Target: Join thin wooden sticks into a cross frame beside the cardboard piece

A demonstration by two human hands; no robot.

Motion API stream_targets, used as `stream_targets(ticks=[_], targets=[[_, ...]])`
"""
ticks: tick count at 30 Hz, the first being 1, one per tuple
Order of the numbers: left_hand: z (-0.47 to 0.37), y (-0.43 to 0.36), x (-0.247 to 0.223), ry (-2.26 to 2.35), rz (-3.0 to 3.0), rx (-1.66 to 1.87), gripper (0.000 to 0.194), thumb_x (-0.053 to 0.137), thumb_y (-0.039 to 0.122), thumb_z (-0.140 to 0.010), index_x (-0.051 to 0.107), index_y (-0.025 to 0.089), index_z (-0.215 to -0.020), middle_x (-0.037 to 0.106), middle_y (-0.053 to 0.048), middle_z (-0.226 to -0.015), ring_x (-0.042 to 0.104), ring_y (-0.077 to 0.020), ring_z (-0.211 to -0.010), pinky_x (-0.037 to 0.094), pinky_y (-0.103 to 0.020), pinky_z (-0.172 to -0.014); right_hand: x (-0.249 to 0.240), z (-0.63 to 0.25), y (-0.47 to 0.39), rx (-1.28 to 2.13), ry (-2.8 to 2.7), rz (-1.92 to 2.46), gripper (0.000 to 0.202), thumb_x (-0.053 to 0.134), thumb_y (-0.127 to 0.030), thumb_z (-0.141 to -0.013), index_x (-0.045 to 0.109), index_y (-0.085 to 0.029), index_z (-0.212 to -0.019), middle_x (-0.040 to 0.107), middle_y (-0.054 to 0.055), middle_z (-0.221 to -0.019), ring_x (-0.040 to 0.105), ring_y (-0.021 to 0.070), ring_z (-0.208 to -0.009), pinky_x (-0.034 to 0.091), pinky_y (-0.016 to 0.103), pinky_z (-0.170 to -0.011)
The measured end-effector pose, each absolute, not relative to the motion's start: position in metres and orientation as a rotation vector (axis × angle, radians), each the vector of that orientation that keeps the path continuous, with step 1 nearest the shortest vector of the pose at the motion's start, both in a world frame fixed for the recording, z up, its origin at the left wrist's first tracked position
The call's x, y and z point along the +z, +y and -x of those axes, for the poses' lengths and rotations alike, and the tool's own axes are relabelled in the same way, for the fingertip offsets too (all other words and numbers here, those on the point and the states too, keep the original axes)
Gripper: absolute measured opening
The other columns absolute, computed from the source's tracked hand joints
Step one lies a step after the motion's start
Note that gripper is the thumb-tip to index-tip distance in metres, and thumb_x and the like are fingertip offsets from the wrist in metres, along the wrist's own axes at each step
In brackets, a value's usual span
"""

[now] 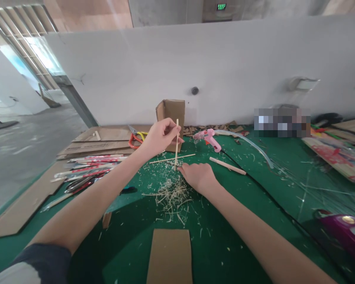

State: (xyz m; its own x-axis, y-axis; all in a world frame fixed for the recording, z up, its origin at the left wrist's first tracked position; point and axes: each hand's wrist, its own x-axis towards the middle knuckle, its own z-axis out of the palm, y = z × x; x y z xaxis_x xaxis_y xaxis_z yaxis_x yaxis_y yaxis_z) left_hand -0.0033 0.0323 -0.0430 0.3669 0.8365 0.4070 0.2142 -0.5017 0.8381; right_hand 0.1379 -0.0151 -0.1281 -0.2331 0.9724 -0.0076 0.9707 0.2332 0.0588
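Observation:
My left hand (164,136) pinches the upper part of a thin pale wooden stick (176,146), held nearly upright above the table. My right hand (198,176) is closed at the stick's lower end, its fingertips against it; part of that grip is hidden. Another thin stick (187,156) lies crosswise behind the held one. Below the hands a heap of wood shavings (173,193) is spread on the green table (225,236). A folded cardboard piece (174,108) stands upright just behind my left hand.
Scissors (135,138) and wrapped sticks (88,165) lie left on cardboard sheets. A pink glue gun (211,140) with a black cord and a wooden rod (227,165) are right. A cardboard rectangle (170,256) lies in front. A white wall (136,75) rises behind.

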Motion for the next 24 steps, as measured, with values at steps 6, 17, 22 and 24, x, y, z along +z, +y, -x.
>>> stream_targets(ticks=[6,17,22,24], targets=[[0.004,0.032,-0.042,0.933,-1.944,1.14,0.02,0.05,0.035,-0.083,0.044,0.019,-0.075,0.061,-0.003,-0.067,0.067,-0.0147,-0.067,0.056,-0.022,-0.061,-0.123,-0.137,-0.015,0.027,2.431,-1.911,0.052,0.016,-0.048,-0.091,0.06,-0.022,-0.101,0.067,0.009,-0.085,0.064,0.0216,-0.078,0.042,0.034,-0.067],[0.003,0.027,-0.04,0.905,-2.001,1.135,0.018,0.049,0.033,-0.084,0.044,0.018,-0.075,0.061,-0.003,-0.068,0.067,-0.0145,-0.069,0.056,-0.022,-0.062,-0.126,-0.137,-0.019,0.068,2.452,-1.866,0.053,0.017,-0.045,-0.092,0.063,-0.02,-0.091,0.067,0.01,-0.082,0.063,0.0201,-0.073,0.041,0.031,-0.064],[0.006,0.033,-0.04,0.928,-1.95,1.145,0.019,0.05,0.034,-0.084,0.045,0.018,-0.074,0.06,-0.003,-0.066,0.067,-0.0148,-0.068,0.056,-0.021,-0.059,-0.133,-0.147,-0.024,0.31,2.566,-2.029,0.058,0.01,-0.046,-0.093,0.06,-0.018,-0.092,0.065,0.009,-0.068,0.061,0.0176,-0.064,0.034,0.024,-0.059],[0.007,0.034,-0.041,0.907,-1.947,1.137,0.017,0.05,0.033,-0.084,0.046,0.018,-0.075,0.06,-0.002,-0.066,0.067,-0.0146,-0.067,0.056,-0.021,-0.06,-0.135,-0.15,-0.021,0.397,2.582,-2.068,0.059,0.008,-0.046,-0.093,0.06,-0.018,-0.092,0.065,0.009,-0.067,0.061,0.0178,-0.062,0.032,0.024,-0.058]])
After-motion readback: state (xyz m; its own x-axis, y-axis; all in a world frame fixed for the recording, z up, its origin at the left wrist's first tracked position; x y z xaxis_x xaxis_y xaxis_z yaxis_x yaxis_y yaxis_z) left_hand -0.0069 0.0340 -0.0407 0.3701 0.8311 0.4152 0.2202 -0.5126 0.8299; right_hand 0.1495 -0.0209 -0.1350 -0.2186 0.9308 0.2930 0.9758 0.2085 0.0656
